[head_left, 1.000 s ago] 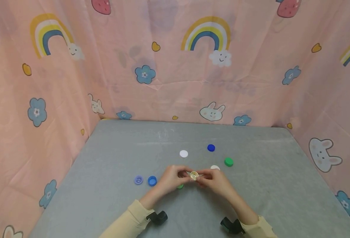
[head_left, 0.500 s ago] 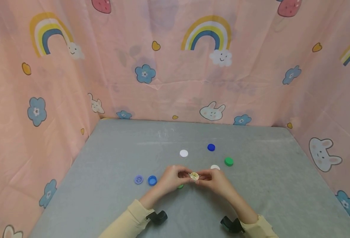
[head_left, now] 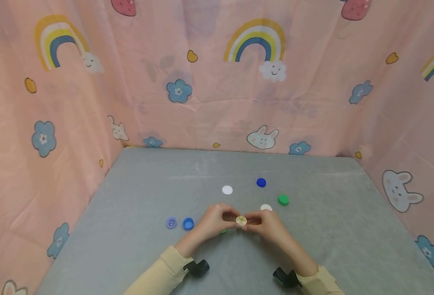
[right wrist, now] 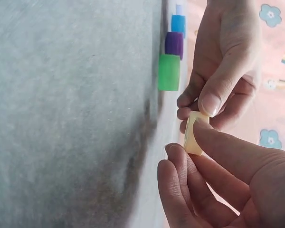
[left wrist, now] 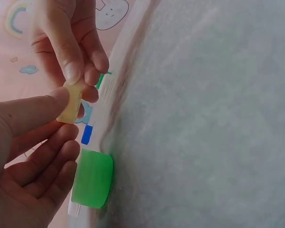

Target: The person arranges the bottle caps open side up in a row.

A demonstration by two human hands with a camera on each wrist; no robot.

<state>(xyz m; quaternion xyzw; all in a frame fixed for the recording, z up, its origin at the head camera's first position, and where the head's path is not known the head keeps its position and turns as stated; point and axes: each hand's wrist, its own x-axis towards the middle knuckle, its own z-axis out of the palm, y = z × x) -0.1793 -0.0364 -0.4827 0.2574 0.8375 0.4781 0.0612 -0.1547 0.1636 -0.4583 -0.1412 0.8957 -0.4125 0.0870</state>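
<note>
Above the grey table, I see the left hand and right hand pinching one pale yellow bottle cap between thumbs and fingertips. A green cap lies just beneath them.

No readable text, labels or numbers anywhere

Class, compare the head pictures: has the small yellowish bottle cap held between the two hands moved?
Barely: the small yellowish bottle cap sits slightly lower, farther from the round white cap.
</note>
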